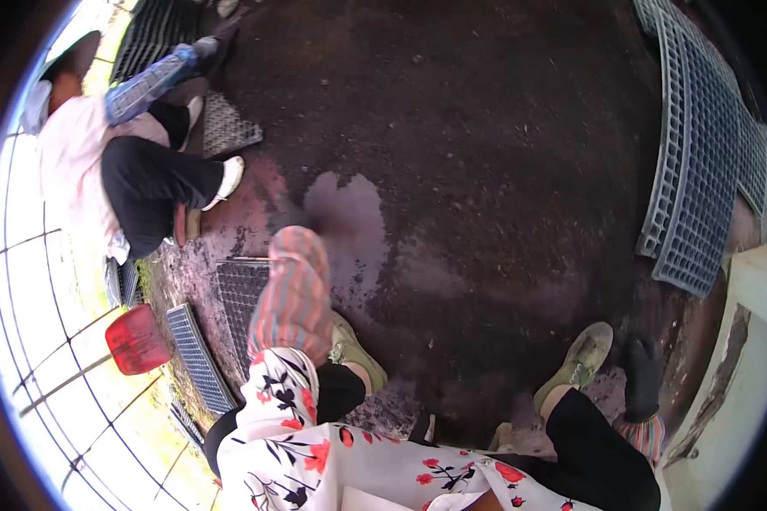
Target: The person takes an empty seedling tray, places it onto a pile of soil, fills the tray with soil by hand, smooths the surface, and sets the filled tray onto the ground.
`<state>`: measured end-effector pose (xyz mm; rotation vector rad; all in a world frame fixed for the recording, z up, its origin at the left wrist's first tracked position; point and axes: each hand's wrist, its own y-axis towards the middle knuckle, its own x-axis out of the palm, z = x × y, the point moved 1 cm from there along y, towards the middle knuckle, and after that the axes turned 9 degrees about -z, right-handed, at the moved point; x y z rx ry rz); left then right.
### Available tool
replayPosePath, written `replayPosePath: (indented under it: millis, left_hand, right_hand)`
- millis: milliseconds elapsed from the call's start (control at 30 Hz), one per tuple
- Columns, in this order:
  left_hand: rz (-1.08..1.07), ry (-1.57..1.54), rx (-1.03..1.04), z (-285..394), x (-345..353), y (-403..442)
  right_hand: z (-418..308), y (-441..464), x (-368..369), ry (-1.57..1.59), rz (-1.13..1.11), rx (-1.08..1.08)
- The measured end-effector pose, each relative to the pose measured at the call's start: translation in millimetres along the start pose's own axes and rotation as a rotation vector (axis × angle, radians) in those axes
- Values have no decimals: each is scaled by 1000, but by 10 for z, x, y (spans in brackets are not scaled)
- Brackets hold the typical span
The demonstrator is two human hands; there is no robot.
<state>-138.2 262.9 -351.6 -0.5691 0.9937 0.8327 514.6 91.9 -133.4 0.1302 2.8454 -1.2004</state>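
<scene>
My left hand (296,220), in a dark glove below a striped sleeve, reaches over the ground beside a bare pinkish patch (348,223). Motion smears its fingers, so whether they hold anything cannot be made out. Under that forearm lies a black cell tray (240,294), partly covered by the sleeve. My right hand (643,375), also dark-gloved, hangs beside my right shoe (581,362). Its fingers look stretched out, with nothing visible in them. Dark loose soil (486,153) spreads in front of me.
At the left another person (102,162) sits low, an arm in a blue sleeve reaching toward stacked trays (158,38). Large grey cell trays (699,145) lean at the right. A red container (136,339) and a narrow tray (200,358) are by the wire mesh (68,341).
</scene>
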Motion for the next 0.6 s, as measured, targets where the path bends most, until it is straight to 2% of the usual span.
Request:
replayPosePath:
  millis: [67,133,200,267,300,367,433,500,533,567,600]
  left_hand:
    - [-198,205,175,-342,129,436]
    - [-385,380,358,-434,407,589]
    - [-376,44,70,1108,79,-372]
    - [-541,-71,162,1896,-112,-952]
    - [-539,-72,167,1922,12,-1089]
    - [-811,-1230,359,2024,106,-1312]
    - [-814,-559,48,1792,-386,-1350]
    - [-356,-666,241,854,-158,-1858]
    - [-288,-446,119,556,-244,-2136]
    - [-216,-233,8,354,-366,-2402]
    - [-244,-220,23,361,-330,-2502]
  right_hand:
    - [167,11,-32,191,21,-34]
    - [155,13,-22,175,11,-11]
    - [87,4,17,169,-3,7]
    - [15,16,63,94,-10,17]
    - [-1,33,57,98,-9,13]
    - [-13,68,59,62,-115,-30]
    - [-51,94,55,73,-105,-34]
    - [-56,113,52,67,-109,-109]
    - [-51,122,46,61,-120,-185]
    - [-83,113,41,83,-131,-142]
    - [-114,122,26,102,-140,-110]
